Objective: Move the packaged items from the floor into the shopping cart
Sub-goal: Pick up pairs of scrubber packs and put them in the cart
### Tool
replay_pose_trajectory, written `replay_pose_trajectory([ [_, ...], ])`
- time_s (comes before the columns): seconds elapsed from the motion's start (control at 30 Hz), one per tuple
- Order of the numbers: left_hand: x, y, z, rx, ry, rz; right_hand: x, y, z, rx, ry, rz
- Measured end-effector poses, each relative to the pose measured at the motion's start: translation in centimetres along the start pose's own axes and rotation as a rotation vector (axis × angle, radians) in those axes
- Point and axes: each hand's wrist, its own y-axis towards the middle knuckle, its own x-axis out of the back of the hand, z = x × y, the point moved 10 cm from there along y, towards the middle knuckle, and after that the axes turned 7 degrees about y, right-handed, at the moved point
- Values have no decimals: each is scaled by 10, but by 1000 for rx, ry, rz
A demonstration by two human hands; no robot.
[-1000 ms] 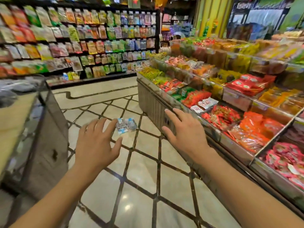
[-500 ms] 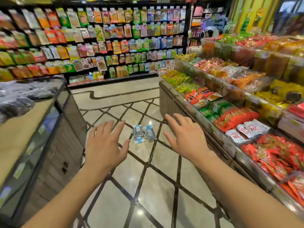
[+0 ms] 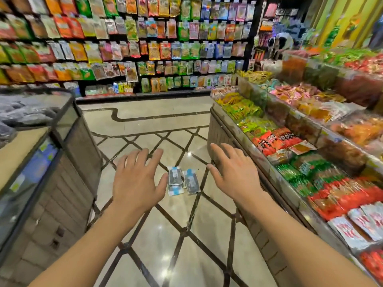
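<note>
Change: since the earlier frames both hands have come nearer the packaged items (image 3: 183, 181), which now lie between them in the view instead of beyond the fingertips; the wall of hanging packets looms larger.
Floor (image 3: 207, 241): glossy pale tile with dark diagonal lines; the packaged items lie on it, and a bare aisle runs from them to the far wall.
Wall shelves (image 3: 145, 44): rows of hanging snack packets, well beyond the packaged items, past a curved dark line in the floor.
Display stand (image 3: 234, 139): right of the packaged items, tiered trays of red, green and yellow packets; its front edge runs diagonally close to the right hand.
Bench (image 3: 62, 162): left of the packaged items, glass-sided with dark bagged goods on top; its corner stands near the left hand.
Left hand (image 3: 135, 183): held above the floor, palm down, fingers (image 3: 145, 155) spread and straight, holding nothing; its thumb overlaps the left edge of the packaged items in the view.
Right hand (image 3: 234, 172): right of the packaged items, palm down, fingers spread, empty.
Packaged items: small clear packs with dark contents and blue-and-white labels, side by side and touching; exact count unclear.
</note>
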Motion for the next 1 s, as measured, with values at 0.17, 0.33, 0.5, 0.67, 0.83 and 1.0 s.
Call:
replay_pose_trajectory([
  [0.17,-44,92,32,9,-4,27,-38,99,-9,15,1,-25],
  [0.33,-86,168,51,18,11,53,-67,178,-29,8,-22,-46],
  [0.5,-142,240,55,17,36,106,-108,249,-61,-14,-26,-50],
  [0.67,-204,322,47,28,46,131,-158,322,-101,-36,5,-32],
  [0.83,-250,401,41,152,-20,138,-186,392,-141,-59,92,-64],
  [1.0,-284,461,41,187,-64,113,-218,461,-173,-74,123,-28],
])
